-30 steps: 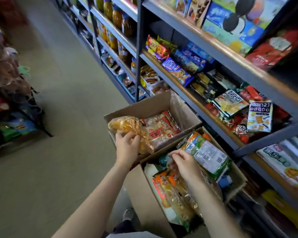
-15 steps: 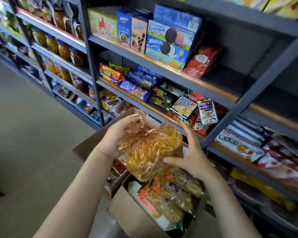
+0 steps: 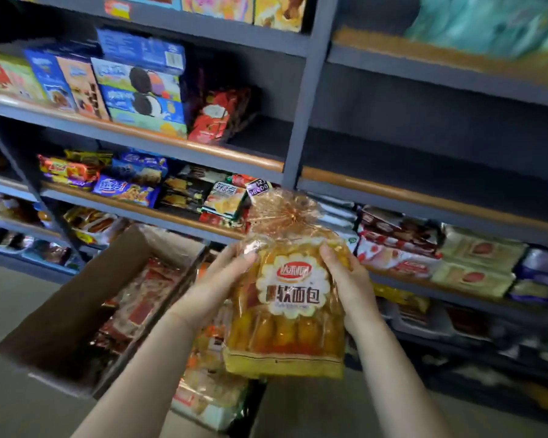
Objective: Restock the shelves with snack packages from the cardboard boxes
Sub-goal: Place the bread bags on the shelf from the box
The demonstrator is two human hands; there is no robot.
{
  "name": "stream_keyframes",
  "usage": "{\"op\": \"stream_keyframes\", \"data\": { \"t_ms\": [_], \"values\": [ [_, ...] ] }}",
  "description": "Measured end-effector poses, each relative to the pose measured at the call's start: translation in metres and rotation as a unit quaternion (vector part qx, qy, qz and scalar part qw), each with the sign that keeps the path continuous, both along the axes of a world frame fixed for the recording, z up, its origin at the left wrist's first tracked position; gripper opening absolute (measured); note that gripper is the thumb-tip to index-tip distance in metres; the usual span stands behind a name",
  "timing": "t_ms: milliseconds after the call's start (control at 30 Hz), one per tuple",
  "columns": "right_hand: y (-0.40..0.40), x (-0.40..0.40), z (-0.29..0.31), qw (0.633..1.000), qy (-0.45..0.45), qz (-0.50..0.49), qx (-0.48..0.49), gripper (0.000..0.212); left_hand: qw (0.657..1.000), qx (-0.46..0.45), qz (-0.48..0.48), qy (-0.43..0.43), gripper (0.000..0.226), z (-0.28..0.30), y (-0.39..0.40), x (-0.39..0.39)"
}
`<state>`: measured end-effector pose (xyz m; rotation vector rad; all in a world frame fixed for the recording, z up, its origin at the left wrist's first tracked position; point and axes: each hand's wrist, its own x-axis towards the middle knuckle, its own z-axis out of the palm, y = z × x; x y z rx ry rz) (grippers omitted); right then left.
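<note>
A clear orange bag of soft bread rolls (image 3: pixel 290 298) with a white scalloped label is upright in front of the shelves, its tied top pointing up. My left hand (image 3: pixel 217 279) grips its left side and my right hand (image 3: pixel 350 279) grips its right side. Below and left of the bag, an open cardboard box (image 3: pixel 60 330) holds red-labelled snack packs. A second box of orange and yellow packs (image 3: pixel 209 393) sits under my forearms, mostly hidden.
Dark metal shelving (image 3: pixel 301 121) fills the view. Cookie boxes (image 3: pixel 140 86) stand on the upper left shelf, snack bags (image 3: pixel 127 188) on the one below. The shelf bay at upper right (image 3: pixel 424 150) is bare. Packaged cakes (image 3: pixel 402 251) line the lower right shelf.
The bread bag came out of the left box, rose in front of the shelves and turned label-forward. My right hand left the near box and joined the left on the bag.
</note>
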<state>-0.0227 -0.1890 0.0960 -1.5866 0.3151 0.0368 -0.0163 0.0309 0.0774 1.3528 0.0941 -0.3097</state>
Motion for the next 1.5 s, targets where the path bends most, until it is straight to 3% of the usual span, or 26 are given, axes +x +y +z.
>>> {"op": "stream_keyframes", "data": {
  "t_ms": [100,133,200,400,533,667,767,900,1033,1167,1267,1333,1433,1500],
  "values": [
    [-0.048,0.005,0.0,1.0,0.019,-0.022,0.012,0.069,0.998,0.064,-0.005,-0.004,0.089,-0.001,-0.051,0.0],
    [-0.065,0.006,0.001,0.999,0.032,-0.03,0.023,0.085,0.999,0.048,-0.007,0.004,0.087,-0.001,-0.066,0.0],
    [-0.105,0.006,0.001,0.996,0.049,-0.046,0.055,0.095,0.999,0.009,-0.01,0.032,0.077,0.007,-0.108,0.0],
    [-0.239,-0.007,0.001,0.988,0.063,-0.048,0.134,0.053,0.998,-0.026,-0.006,0.056,0.053,0.023,-0.243,-0.002],
    [-0.338,-0.036,-0.01,0.989,0.07,-0.073,0.112,0.087,0.997,-0.039,0.001,0.068,0.046,0.021,-0.336,-0.002],
    [-0.424,-0.077,-0.016,0.996,0.05,-0.036,0.059,0.079,0.997,-0.031,-0.048,0.057,0.05,0.026,-0.439,-0.001],
    [-0.471,-0.105,-0.022,0.989,0.046,-0.123,0.069,0.068,0.992,-0.01,-0.122,0.034,0.036,0.032,-0.516,0.0],
    [-0.539,-0.133,-0.019,0.953,-0.017,-0.279,0.12,0.054,0.966,-0.002,-0.257,0.01,0.066,0.033,-0.608,0.004],
    [-0.617,-0.134,-0.007,0.905,-0.064,-0.402,0.123,0.057,0.926,0.054,-0.354,-0.118,0.073,0.036,-0.691,0.008],
    [-0.696,-0.121,0.011,0.885,-0.107,-0.446,0.086,0.037,0.913,0.015,-0.378,-0.152,0.063,0.033,-0.78,0.02],
    [-0.753,-0.107,0.027,0.89,-0.115,-0.44,0.043,0.027,0.917,-0.023,-0.364,-0.161,0.075,0.037,-0.844,0.033],
    [-0.786,-0.097,0.035,0.889,-0.104,-0.444,0.026,0.034,0.92,-0.037,-0.35,-0.171,0.075,0.044,-0.878,0.043],
    [-0.828,-0.076,0.039,0.88,-0.092,-0.465,0.005,0.068,0.924,-0.042,-0.321,-0.202,0.074,0.053,-0.924,0.062],
    [-0.853,-0.061,0.039,0.872,-0.087,-0.481,-0.017,0.075,0.932,-0.051,-0.294,-0.207,0.074,0.055,-0.947,0.073]
  ]
}}
